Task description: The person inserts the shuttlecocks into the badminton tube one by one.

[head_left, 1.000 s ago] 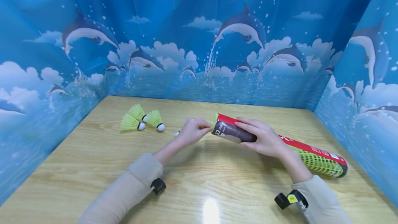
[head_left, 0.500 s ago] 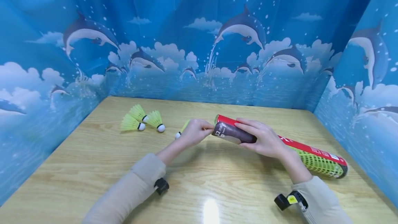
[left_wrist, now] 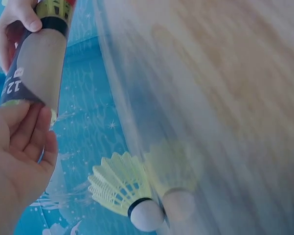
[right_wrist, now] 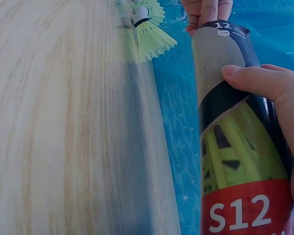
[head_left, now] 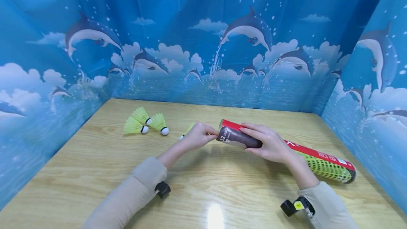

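Observation:
My right hand (head_left: 270, 142) grips a red and black shuttlecock tube (head_left: 238, 138) near its left end, thumb on the near side. The tube slants, its left end raised and its right end low at the table's right. At the raised end, the curled fingers and thumb of my left hand (head_left: 198, 137) pinch at the mouth. A yellow-green shuttlecock edge (left_wrist: 54, 116) shows there at the fingertips; the rest of it is hidden in the tube. Another yellow shuttlecock (left_wrist: 122, 183) lies on the table behind my left hand, partly covered by it in the head view.
Three yellow shuttlecocks with white heads lie close together at the back left: a front one (head_left: 133, 126), a rear one (head_left: 140, 114) and a right one (head_left: 159, 123). Blue dolphin-print curtains (head_left: 197, 45) stand around the wooden table (head_left: 197, 193).
My left fingertips have shifted slightly at the tube's mouth, and the yellow-green edge seen there a second ago shows less. The raised end has dipped a little. My right hand keeps its grip.

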A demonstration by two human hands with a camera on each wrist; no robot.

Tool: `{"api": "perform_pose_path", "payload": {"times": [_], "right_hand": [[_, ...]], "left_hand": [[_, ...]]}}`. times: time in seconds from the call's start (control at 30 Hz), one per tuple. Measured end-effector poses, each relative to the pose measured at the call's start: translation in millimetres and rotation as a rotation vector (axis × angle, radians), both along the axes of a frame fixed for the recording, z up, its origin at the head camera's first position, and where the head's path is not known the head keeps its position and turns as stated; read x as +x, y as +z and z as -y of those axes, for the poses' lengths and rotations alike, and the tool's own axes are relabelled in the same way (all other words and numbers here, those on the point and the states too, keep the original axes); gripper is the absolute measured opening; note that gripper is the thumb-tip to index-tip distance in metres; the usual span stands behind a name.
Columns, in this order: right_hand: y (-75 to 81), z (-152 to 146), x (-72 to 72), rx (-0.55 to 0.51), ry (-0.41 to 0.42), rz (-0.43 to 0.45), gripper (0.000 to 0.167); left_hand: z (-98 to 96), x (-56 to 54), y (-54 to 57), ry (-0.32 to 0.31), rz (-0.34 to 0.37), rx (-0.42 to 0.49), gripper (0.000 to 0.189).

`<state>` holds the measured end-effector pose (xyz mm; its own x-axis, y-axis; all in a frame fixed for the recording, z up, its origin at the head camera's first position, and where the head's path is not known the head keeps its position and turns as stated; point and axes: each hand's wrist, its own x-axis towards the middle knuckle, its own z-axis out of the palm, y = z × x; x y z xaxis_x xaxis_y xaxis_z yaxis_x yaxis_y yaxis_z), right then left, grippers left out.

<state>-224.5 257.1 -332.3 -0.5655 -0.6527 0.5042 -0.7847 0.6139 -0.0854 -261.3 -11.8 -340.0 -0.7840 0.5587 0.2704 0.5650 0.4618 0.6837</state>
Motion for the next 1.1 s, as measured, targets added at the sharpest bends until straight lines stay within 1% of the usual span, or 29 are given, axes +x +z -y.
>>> {"api": "perform_pose_path", "payload": {"times": [0.07, 0.13, 0.27, 0.37, 0.47, 0.53, 0.7, 0.8, 0.97, 1.03, 1.1], "right_hand": [[-0.3, 0.6, 0.1, 0.000, 0.000, 0.003, 0.071], [-0.3, 1.0, 0.5, -0.001, -0.005, 0.009, 0.072], [0.3, 1.4, 1.5, 0.003, -0.024, 0.028, 0.072], [0.4, 1.5, 1.9, 0.003, -0.031, 0.033, 0.072], [0.1, 1.4, 1.5, 0.000, -0.028, 0.024, 0.072], [-0.4, 1.0, 1.2, -0.004, -0.026, 0.017, 0.072], [-1.3, -0.1, 0.1, -0.001, -0.020, 0.010, 0.073], [-1.6, -0.2, -0.5, 0.003, -0.018, 0.012, 0.073], [-1.8, -0.1, -0.8, 0.004, -0.021, 0.014, 0.074], [-1.7, 0.0, -0.8, 0.003, -0.019, 0.016, 0.074], [-1.6, -0.1, -0.8, 0.003, -0.016, 0.016, 0.073]], "left_hand": [[3.1, 0.1, 0.3, -0.023, 0.039, -0.003, 0.017], [6.2, 0.2, 0.1, -0.043, 0.057, -0.009, 0.018], [12.0, 1.0, -0.1, -0.051, 0.056, -0.008, 0.018], [16.8, 1.3, 0.2, -0.038, 0.060, -0.004, 0.019], [23.4, 0.9, 0.8, -0.022, 0.078, 0.000, 0.020], [28.8, 0.5, 1.5, -0.005, 0.106, 0.007, 0.021], [44.6, -0.7, 4.9, 0.049, 0.156, 0.010, 0.022], [55.8, -2.6, 6.5, 0.073, 0.147, 0.003, 0.023], [76.5, -6.9, 6.3, 0.107, 0.126, 0.026, 0.025], [84.4, -8.2, 6.2, 0.126, 0.114, 0.032, 0.025], [92.1, -9.4, 6.2, 0.160, 0.102, 0.020, 0.025]]}}
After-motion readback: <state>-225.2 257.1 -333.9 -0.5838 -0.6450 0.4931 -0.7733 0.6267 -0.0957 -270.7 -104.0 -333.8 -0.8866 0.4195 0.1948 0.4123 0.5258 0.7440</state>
